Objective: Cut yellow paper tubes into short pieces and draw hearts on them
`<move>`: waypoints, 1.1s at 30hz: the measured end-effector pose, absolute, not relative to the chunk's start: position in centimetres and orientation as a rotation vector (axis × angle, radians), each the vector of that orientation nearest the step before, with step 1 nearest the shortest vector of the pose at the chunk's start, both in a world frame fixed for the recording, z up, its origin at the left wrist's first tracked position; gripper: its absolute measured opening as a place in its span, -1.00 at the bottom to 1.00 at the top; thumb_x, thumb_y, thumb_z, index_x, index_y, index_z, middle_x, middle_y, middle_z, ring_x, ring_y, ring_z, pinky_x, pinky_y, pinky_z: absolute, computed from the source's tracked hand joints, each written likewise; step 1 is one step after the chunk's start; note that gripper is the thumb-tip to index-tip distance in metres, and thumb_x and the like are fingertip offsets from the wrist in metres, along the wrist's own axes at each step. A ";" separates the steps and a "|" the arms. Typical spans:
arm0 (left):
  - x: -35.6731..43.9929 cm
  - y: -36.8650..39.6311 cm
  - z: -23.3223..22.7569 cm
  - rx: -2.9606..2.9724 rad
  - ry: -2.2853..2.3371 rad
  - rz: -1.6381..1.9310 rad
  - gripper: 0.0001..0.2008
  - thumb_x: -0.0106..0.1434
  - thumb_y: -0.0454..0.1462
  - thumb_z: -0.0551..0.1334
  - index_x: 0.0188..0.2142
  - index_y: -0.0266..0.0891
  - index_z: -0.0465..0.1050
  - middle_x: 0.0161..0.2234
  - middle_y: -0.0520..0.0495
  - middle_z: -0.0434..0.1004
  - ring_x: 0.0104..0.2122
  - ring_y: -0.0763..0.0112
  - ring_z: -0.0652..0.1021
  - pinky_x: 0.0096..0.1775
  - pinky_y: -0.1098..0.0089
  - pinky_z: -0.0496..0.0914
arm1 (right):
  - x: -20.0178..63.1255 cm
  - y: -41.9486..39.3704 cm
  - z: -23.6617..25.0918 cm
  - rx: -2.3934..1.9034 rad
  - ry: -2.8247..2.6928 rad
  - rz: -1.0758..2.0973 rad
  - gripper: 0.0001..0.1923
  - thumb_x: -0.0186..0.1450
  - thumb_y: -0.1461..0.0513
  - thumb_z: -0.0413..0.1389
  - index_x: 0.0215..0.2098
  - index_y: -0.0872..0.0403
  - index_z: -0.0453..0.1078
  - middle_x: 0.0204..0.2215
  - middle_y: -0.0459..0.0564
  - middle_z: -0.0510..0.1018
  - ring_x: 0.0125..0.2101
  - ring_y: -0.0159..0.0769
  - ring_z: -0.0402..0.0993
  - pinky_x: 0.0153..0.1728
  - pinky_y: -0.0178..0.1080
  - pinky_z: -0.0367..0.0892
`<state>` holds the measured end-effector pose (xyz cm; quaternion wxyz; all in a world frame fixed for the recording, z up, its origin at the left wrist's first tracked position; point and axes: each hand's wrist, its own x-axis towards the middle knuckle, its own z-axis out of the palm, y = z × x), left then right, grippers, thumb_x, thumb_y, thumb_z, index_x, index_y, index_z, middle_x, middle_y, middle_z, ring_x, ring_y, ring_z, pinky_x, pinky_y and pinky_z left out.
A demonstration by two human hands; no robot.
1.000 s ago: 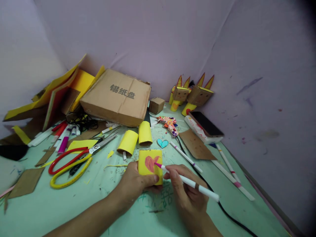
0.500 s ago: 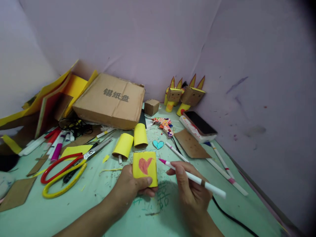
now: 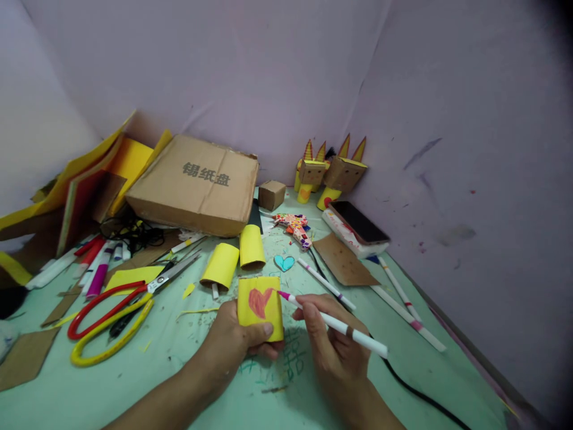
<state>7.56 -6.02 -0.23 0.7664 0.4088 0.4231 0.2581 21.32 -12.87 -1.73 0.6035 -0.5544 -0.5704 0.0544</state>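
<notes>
My left hand (image 3: 244, 334) is closed around a yellow cardboard tube (image 3: 274, 313), its thumb across the lower front. A pinkish-red heart is coloured on the face turned toward me. My right hand (image 3: 338, 337) pinches a white marker (image 3: 333, 322) with a magenta tip. That tip is at the upper right edge of the tube; whether it touches I cannot tell. Just beyond the tube stand two more yellow tubes (image 3: 220, 266), and a small teal paper heart (image 3: 284, 263) lies on the green tabletop.
Red-and-yellow-handled scissors (image 3: 111, 322) and several markers (image 3: 101, 272) lie left. Behind are a cardboard box (image 3: 192, 185), a small box (image 3: 271, 195) and a patterned glue gun (image 3: 295, 227). Cardboard figures (image 3: 344, 173) stand by the wall; a phone (image 3: 358, 222) rests at right.
My right hand has moved left with the marker, bringing its tip from beside the tube to the tube's edge. The whole view has shifted slightly.
</notes>
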 end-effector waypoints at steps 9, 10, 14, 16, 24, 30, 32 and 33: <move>7.6 -6.0 -0.1 0.903 0.903 0.560 -0.71 -0.20 -0.30 0.41 -0.45 -0.42 0.49 -0.58 -0.12 0.54 -0.58 0.36 0.53 -0.56 0.45 0.43 | 21.2 -12.9 -1.7 -1.307 -1.339 0.145 -0.82 0.31 0.34 0.03 -0.35 0.05 0.45 -0.55 -0.11 0.48 -0.52 -0.36 0.42 -0.48 -0.30 0.30; 7.5 -6.0 -0.1 0.903 0.902 0.562 -0.71 -0.21 -0.30 0.41 -0.44 -0.42 0.49 -0.58 -0.12 0.54 -0.58 0.36 0.52 -0.56 0.44 0.43 | 21.2 -12.9 -1.7 -1.312 -1.338 0.138 -0.83 0.31 0.34 0.03 -0.35 0.05 0.45 -0.54 -0.11 0.48 -0.52 -0.36 0.42 -0.48 -0.31 0.30; 7.6 -6.1 -0.1 0.903 0.905 0.567 -0.68 -0.22 -0.30 0.42 -0.42 -0.42 0.50 -0.59 -0.11 0.53 -0.58 0.35 0.52 -0.57 0.45 0.42 | 21.3 -12.9 -1.6 -1.303 -1.334 0.138 -0.84 0.30 0.35 0.04 -0.27 0.02 0.44 -0.49 -0.12 0.51 -0.49 -0.37 0.45 -0.46 -0.32 0.33; 7.7 -6.0 0.0 0.896 0.909 0.568 -0.68 -0.23 -0.29 0.42 -0.43 -0.41 0.49 -0.59 -0.11 0.53 -0.58 0.35 0.52 -0.57 0.45 0.42 | 21.3 -12.9 -1.6 -1.289 -1.335 0.152 -0.83 0.30 0.36 0.04 -0.25 0.00 0.43 -0.47 -0.13 0.52 -0.47 -0.38 0.45 -0.44 -0.33 0.34; 7.6 -6.0 -0.2 0.899 0.903 0.555 -0.73 -0.21 -0.28 0.41 -0.48 -0.40 0.50 -0.58 -0.09 0.54 -0.57 0.36 0.52 -0.54 0.43 0.42 | 20.9 -12.9 -1.8 -1.276 -1.353 0.192 -0.83 0.30 0.36 0.04 -0.33 0.02 0.43 -0.53 -0.13 0.49 -0.51 -0.38 0.42 -0.47 -0.31 0.31; 7.5 -6.1 -0.4 0.905 0.915 0.566 -0.72 -0.22 -0.28 0.42 -0.47 -0.37 0.49 -0.59 -0.09 0.54 -0.57 0.33 0.53 -0.54 0.41 0.43 | 21.1 -12.8 -1.6 -1.274 -1.369 0.156 -0.82 0.30 0.37 0.04 -0.24 0.00 0.42 -0.46 -0.12 0.51 -0.45 -0.37 0.45 -0.42 -0.31 0.34; 7.5 -6.1 -0.4 0.908 0.919 0.560 -0.71 -0.22 -0.28 0.42 -0.46 -0.38 0.49 -0.58 -0.10 0.54 -0.57 0.32 0.53 -0.54 0.41 0.43 | 21.2 -12.8 -1.7 -1.275 -1.365 0.155 -0.81 0.29 0.37 0.04 -0.22 0.00 0.42 -0.46 -0.12 0.51 -0.45 -0.37 0.46 -0.42 -0.31 0.35; 7.5 -6.1 -0.4 0.908 0.922 0.557 -0.71 -0.22 -0.28 0.42 -0.46 -0.38 0.49 -0.58 -0.10 0.55 -0.56 0.32 0.53 -0.54 0.40 0.43 | 21.2 -12.8 -1.7 -1.272 -1.368 0.155 -0.81 0.29 0.38 0.05 -0.22 0.00 0.42 -0.46 -0.12 0.51 -0.45 -0.37 0.46 -0.41 -0.31 0.36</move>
